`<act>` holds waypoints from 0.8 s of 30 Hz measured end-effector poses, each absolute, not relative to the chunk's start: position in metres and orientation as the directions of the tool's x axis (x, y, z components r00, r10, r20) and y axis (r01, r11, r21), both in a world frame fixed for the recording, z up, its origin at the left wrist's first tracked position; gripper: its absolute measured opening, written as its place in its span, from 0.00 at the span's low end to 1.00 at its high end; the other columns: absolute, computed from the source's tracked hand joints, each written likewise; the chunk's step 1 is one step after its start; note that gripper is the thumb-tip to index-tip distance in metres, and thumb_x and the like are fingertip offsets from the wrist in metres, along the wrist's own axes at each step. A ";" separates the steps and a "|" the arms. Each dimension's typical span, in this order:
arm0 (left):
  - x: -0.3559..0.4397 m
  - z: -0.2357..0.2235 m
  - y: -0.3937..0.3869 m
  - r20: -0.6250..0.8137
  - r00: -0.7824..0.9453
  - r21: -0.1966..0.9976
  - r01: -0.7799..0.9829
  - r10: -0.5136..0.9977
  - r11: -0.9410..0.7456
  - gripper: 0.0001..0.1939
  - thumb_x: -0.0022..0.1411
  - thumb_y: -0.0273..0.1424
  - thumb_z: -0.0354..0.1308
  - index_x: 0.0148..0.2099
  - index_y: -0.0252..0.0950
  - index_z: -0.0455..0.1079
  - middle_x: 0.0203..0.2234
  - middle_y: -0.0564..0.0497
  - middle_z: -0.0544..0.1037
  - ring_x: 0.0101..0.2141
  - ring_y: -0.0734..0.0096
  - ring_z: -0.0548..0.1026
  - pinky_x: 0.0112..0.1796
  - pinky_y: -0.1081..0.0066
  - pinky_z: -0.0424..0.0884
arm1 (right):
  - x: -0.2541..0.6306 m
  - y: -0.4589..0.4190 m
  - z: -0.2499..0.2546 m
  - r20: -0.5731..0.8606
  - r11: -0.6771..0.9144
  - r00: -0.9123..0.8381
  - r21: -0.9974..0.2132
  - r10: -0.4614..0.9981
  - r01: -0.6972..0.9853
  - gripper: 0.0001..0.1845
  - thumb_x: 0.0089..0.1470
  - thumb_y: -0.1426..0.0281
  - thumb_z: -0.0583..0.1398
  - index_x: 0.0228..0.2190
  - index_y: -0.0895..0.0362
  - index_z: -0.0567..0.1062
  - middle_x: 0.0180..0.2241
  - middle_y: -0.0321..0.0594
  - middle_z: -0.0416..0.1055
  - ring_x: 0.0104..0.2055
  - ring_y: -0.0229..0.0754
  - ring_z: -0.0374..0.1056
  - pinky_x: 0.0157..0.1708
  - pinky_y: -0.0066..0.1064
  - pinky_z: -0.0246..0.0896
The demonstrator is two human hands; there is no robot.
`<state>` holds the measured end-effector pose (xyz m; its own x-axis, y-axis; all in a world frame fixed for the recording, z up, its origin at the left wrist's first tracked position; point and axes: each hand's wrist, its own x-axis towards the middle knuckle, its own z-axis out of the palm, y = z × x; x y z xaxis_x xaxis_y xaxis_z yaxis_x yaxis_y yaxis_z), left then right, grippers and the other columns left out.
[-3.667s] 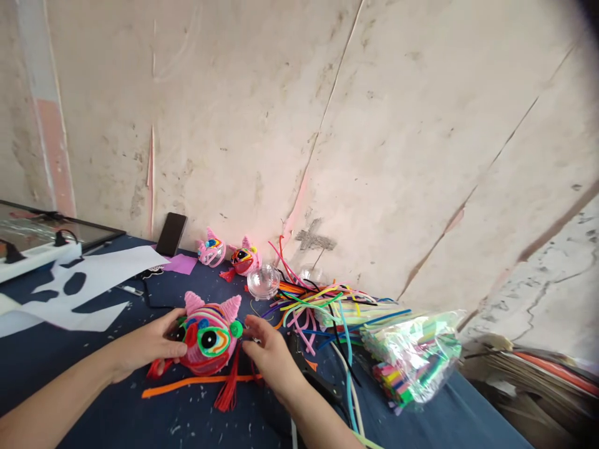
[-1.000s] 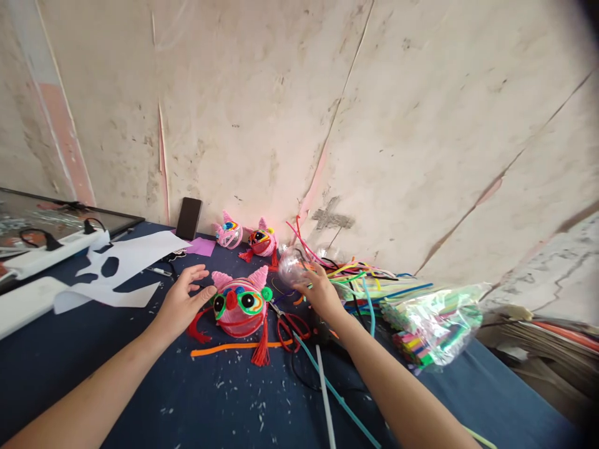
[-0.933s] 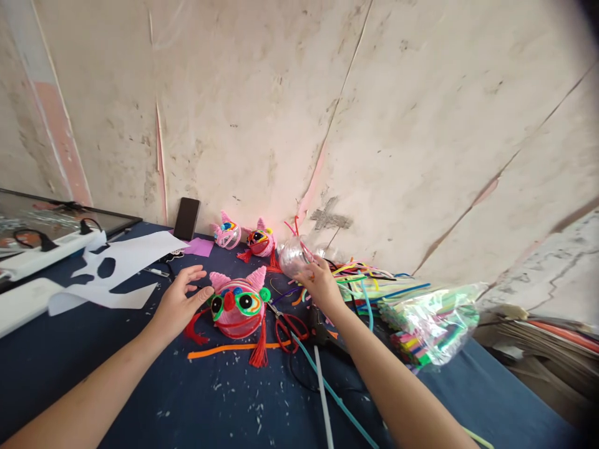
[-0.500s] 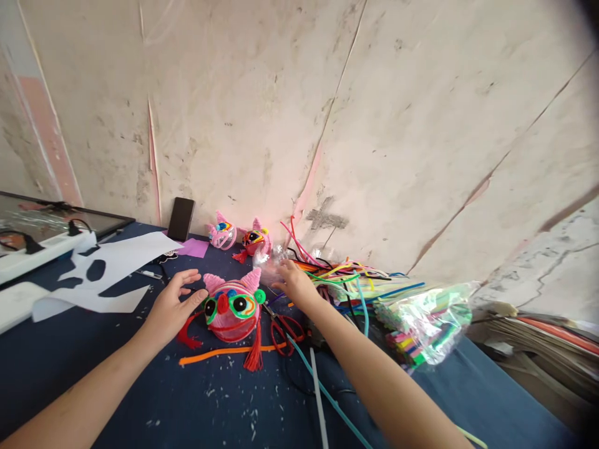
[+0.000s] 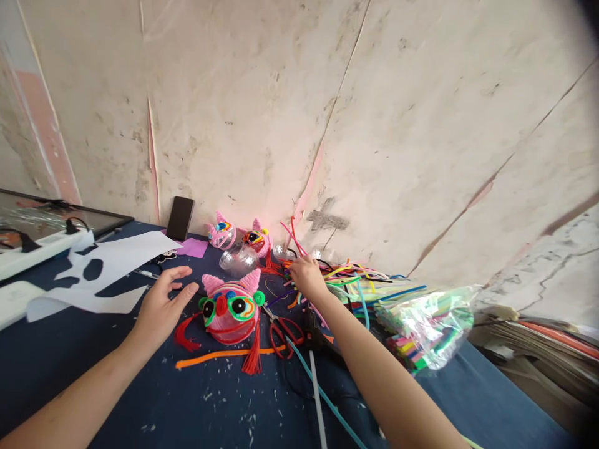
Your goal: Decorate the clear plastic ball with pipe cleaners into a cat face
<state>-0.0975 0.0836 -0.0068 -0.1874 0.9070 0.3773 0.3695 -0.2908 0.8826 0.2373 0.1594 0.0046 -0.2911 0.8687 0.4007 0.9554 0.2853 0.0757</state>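
My left hand (image 5: 163, 302) is held open with nothing in it, thumb and fingers apart, just left of a pink lion-head ornament (image 5: 229, 312). The ornament has pink ears, black eyes ringed in green and red tassels. My right hand (image 5: 307, 277) is over the near-left end of a pile of coloured pipe cleaners (image 5: 369, 280). Its fingers are curled down, and what they pinch, if anything, is hidden. A clear plastic ball (image 5: 238, 260) lies behind the ornament. Red-handled scissors (image 5: 281, 330) and an orange pipe cleaner (image 5: 219, 355) lie close to it.
Two smaller pink ornaments (image 5: 221, 232) stand by the wall. At left are cut white paper (image 5: 116, 262), a phone (image 5: 180, 218) and a power strip (image 5: 42, 252). A plastic bag of pipe cleaners (image 5: 435, 324) lies right. A black tool (image 5: 318, 330) is under my right forearm.
My right hand has moved right, away from the clear plastic ball and onto the pipe cleaners. The ball now lies further left. My left hand has shifted slightly left, still open.
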 end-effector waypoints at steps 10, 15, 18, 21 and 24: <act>-0.098 0.002 0.077 0.404 -0.249 0.857 0.440 0.880 -0.268 0.19 0.55 0.47 0.53 0.38 0.36 0.71 0.34 0.48 0.77 0.38 0.61 0.74 0.41 0.64 0.68 | 0.210 0.189 -0.024 0.245 0.286 -0.309 0.128 0.919 0.950 0.12 0.59 0.67 0.58 0.43 0.59 0.72 0.45 0.44 0.70 0.47 0.46 0.67 0.47 0.45 0.62; -0.098 0.001 0.077 0.438 -0.244 0.837 0.463 0.865 -0.293 0.18 0.56 0.46 0.53 0.37 0.36 0.71 0.33 0.48 0.77 0.37 0.61 0.74 0.40 0.65 0.68 | 0.212 0.191 -0.025 0.336 0.173 -0.144 -0.060 0.931 0.983 0.10 0.58 0.68 0.59 0.40 0.60 0.73 0.44 0.44 0.71 0.47 0.46 0.67 0.47 0.45 0.62; -0.096 0.003 0.076 0.438 -0.228 0.830 0.474 0.869 -0.294 0.18 0.56 0.45 0.52 0.37 0.37 0.71 0.33 0.47 0.77 0.37 0.61 0.75 0.41 0.64 0.68 | 0.219 0.187 -0.014 0.412 0.115 0.001 -0.257 0.911 0.959 0.06 0.54 0.73 0.58 0.31 0.61 0.75 0.36 0.47 0.75 0.44 0.49 0.69 0.44 0.42 0.61; -0.094 0.005 0.077 0.396 -0.197 0.837 0.479 0.897 -0.265 0.18 0.55 0.46 0.52 0.35 0.37 0.71 0.32 0.48 0.77 0.36 0.60 0.75 0.40 0.63 0.68 | 0.235 0.175 0.003 0.456 0.100 0.153 -0.484 0.877 0.869 0.11 0.53 0.68 0.54 0.31 0.60 0.75 0.30 0.45 0.76 0.34 0.47 0.71 0.34 0.35 0.63; -0.093 0.008 0.077 0.254 -0.147 0.895 0.412 0.956 -0.174 0.21 0.52 0.49 0.54 0.35 0.35 0.71 0.33 0.45 0.78 0.37 0.58 0.75 0.41 0.61 0.69 | 0.253 0.148 0.021 0.482 0.119 0.298 -0.661 0.824 0.741 0.14 0.50 0.63 0.53 0.29 0.59 0.73 0.27 0.45 0.76 0.31 0.47 0.72 0.32 0.35 0.62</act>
